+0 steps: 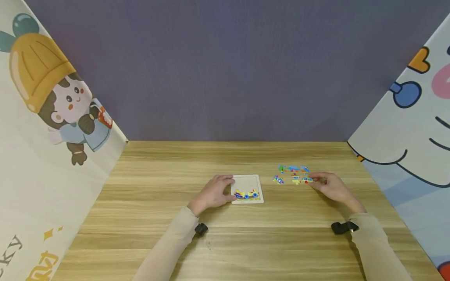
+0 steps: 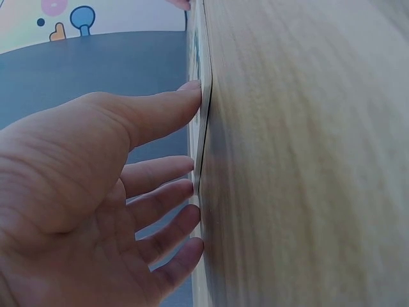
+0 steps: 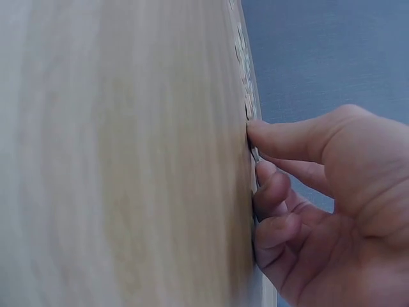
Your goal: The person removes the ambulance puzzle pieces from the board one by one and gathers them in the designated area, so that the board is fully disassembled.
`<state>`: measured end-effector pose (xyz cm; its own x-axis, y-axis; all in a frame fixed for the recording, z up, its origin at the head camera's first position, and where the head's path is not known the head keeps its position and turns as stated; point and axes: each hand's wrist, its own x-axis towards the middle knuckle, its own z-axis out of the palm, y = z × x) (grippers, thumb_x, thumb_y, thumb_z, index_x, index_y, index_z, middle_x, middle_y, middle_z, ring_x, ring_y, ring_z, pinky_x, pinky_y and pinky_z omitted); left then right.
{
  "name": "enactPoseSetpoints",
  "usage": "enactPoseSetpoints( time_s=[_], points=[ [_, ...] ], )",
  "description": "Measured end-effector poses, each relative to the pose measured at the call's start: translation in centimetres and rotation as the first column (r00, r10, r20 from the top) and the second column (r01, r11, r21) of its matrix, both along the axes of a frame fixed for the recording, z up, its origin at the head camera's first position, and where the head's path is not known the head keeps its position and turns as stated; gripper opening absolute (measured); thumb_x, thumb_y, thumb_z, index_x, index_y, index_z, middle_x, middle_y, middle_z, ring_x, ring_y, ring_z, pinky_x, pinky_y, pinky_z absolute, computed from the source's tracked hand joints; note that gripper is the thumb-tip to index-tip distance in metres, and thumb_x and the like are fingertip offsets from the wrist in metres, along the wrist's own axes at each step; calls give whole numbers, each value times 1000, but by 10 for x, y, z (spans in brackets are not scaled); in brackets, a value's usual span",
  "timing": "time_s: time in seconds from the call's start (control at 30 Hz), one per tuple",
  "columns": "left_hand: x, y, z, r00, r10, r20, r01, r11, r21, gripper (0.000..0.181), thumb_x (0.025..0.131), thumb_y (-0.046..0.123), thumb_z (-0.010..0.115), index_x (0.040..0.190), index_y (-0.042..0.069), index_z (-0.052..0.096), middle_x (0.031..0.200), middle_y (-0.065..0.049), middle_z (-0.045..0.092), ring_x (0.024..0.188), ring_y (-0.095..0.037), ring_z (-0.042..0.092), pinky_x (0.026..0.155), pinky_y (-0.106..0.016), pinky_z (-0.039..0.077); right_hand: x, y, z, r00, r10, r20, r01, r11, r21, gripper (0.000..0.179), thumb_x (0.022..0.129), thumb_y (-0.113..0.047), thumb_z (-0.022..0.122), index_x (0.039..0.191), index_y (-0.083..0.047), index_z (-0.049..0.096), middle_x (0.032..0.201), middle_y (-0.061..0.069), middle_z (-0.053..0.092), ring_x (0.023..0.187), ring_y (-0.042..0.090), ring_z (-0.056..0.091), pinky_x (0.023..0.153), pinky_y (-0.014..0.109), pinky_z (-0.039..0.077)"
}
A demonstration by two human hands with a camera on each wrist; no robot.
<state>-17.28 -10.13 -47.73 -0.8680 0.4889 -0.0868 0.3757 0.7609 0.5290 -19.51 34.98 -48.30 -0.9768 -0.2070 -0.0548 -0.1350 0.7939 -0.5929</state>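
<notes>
A square white puzzle tray (image 1: 246, 182) lies on the table, with colourful joined pieces (image 1: 247, 194) along its lower side. My left hand (image 1: 215, 192) rests at the tray's left side, thumb near the lower corner and fingers near the upper one. In the left wrist view the thumb touches the tray's edge (image 2: 206, 96) and the other fingers are spread and nearly straight. Off to the right, my right hand (image 1: 330, 186) pinches a small puzzle piece (image 1: 306, 180) between thumb and forefinger, low over the table. The fingers largely hide that piece in the right wrist view.
Several loose puzzle pieces (image 1: 293, 168) lie in two rough rows between the tray and my right hand. The wooden table (image 1: 225, 238) meets a dark blue panel (image 1: 225, 78) at the back. Printed cartoon panels stand at both sides.
</notes>
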Motion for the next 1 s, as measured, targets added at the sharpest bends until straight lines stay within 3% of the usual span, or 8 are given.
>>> enactPoseSetpoints(
  time_s=[0.13, 0.4, 0.5, 0.67, 0.73, 0.9, 1.0],
  points=[
    [-1, 0, 0, 1000, -2, -3, 2, 1000, 1, 67, 98, 38, 77, 153, 4, 56, 168, -11, 44, 157, -38, 38, 132, -55, 28, 0, 1, -1, 1000, 0, -4, 0, 1000, -6, 44, 104, -26, 70, 139, 1, 67, 129, 27, 67, 101, 27, 65, 70, 28, 50],
    [0, 1, 1, 1000, 0, -5, 0, 1000, 2, 67, 98, 38, 78, 152, 5, 56, 168, -11, 45, 157, -38, 38, 132, -55, 29, 0, 1, -1, 1000, -29, 2, 29, 998, -59, 46, 105, -32, 70, 139, -3, 67, 126, 23, 68, 82, 11, 58, 60, 27, 44],
    [1, 1, 2, 1000, 0, -3, 0, 1000, 3, 67, 98, 37, 78, 153, 5, 56, 168, -11, 45, 156, -37, 39, 132, -55, 29, 1, -2, 0, 999, -41, 0, 41, 997, -72, 43, 105, -32, 70, 137, -4, 68, 125, 22, 69, 83, 13, 60, 61, 27, 46],
    [2, 1, 2, 1000, 0, -2, 0, 1000, 6, 66, 98, 37, 78, 152, 5, 56, 168, -11, 45, 156, -37, 39, 132, -54, 29, 4, -9, 1, 999, -48, -18, 46, 997, -56, 42, 105, -32, 69, 136, -3, 69, 131, 25, 71, 103, 29, 69, 76, 30, 53],
    [2, 1, 2, 1000, 1, -3, -1, 1000, 6, 67, 98, 37, 77, 152, 5, 56, 168, -12, 45, 156, -37, 39, 132, -54, 29, 4, -13, 1, 998, -48, -27, 47, 998, -50, 44, 105, -33, 69, 137, -2, 69, 133, 26, 71, 103, 28, 70, 77, 30, 54],
    [2, 1, 3, 1000, 4, -7, -4, 1000, -3, 67, 98, 37, 77, 153, 5, 56, 168, -11, 45, 156, -36, 39, 132, -53, 29, 6, -21, 0, 999, -29, -35, 27, 997, -78, 42, 104, -32, 72, 134, -3, 70, 123, 23, 74, 71, 12, 61, 60, 26, 48],
    [3, 1, 3, 1000, 2, -10, -2, 1000, -7, 67, 98, 37, 76, 153, 5, 56, 168, -11, 46, 156, -36, 39, 132, -53, 29, 6, -25, -2, 999, -11, -40, 7, 995, -104, 36, 103, -28, 72, 131, -4, 72, 118, 20, 75, 60, 10, 52, 55, 27, 44]
  ],
)
